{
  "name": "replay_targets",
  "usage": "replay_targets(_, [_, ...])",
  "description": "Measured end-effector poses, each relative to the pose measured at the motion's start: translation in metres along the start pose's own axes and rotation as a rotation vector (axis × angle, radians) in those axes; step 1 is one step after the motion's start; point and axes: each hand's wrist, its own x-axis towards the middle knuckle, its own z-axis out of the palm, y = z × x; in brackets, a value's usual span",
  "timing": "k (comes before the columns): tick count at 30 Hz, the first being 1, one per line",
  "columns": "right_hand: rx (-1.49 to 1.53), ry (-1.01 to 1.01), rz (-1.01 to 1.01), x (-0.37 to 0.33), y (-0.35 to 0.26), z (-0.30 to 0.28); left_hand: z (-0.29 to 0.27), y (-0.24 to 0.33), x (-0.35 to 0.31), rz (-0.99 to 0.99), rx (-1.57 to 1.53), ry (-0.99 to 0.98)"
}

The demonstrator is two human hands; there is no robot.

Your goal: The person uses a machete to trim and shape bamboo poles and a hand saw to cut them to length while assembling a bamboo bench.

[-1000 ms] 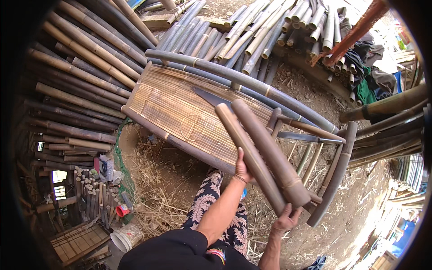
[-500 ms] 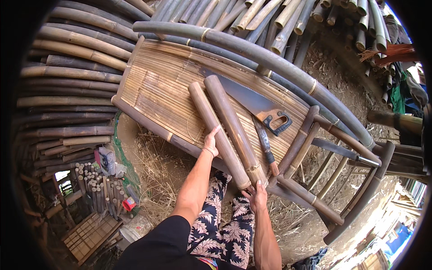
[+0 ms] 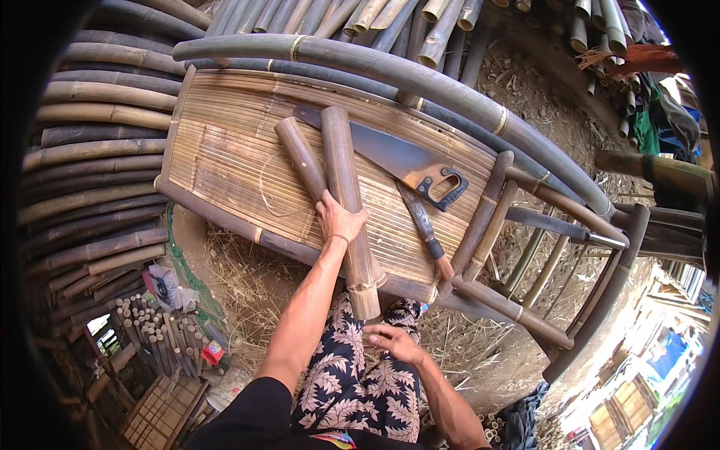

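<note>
My left hand (image 3: 341, 219) is wrapped over a thick brown bamboo length (image 3: 346, 165), which slants across a slatted bamboo bench and juts past its near edge above my lap. A second bamboo length (image 3: 298, 151) lies to its left, its near part hidden beneath my hand and the first piece. Over my thighs, off the bamboo's near end, my right hand (image 3: 397, 343) is empty with its fingers apart. On the slats to the right lie a handsaw (image 3: 397, 156), partly behind the bamboo, and a wooden-handled knife (image 3: 421, 223).
The bench (image 3: 232, 165) has a curved bamboo backrail (image 3: 390, 73) and, on its right, an armrest frame (image 3: 555, 330). Stacked bamboo poles (image 3: 105, 112) fill the left side, with more poles (image 3: 442, 34) behind. Dry straw (image 3: 240, 277) covers the ground.
The left hand has shifted from the left bamboo length onto the right one, which now sits nearer to me, overlapping the other. My right hand has let go of the near ends and drawn back.
</note>
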Motion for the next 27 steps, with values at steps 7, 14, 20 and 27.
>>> replay_targets(7, [-1.265,0.947,-0.334,0.088,-0.094,-0.144,-0.033,-0.018,0.001,0.015,-1.14,-0.803])
replay_targets(14, [-1.749,0.776,-0.219,0.15,-0.131,-0.207,-0.054,-0.024,-0.029,-0.094,-1.069,-1.044])
replay_targets(20, [-1.635,0.723,-0.241,0.121,-0.115,-0.213,-0.044,-0.005,-0.047,-0.129,-1.199,-1.127])
replay_targets(27, [-0.237,0.897,-0.646,-0.025,-0.11,-0.159,-0.022,0.091,-0.116,0.393,-0.88,-0.884])
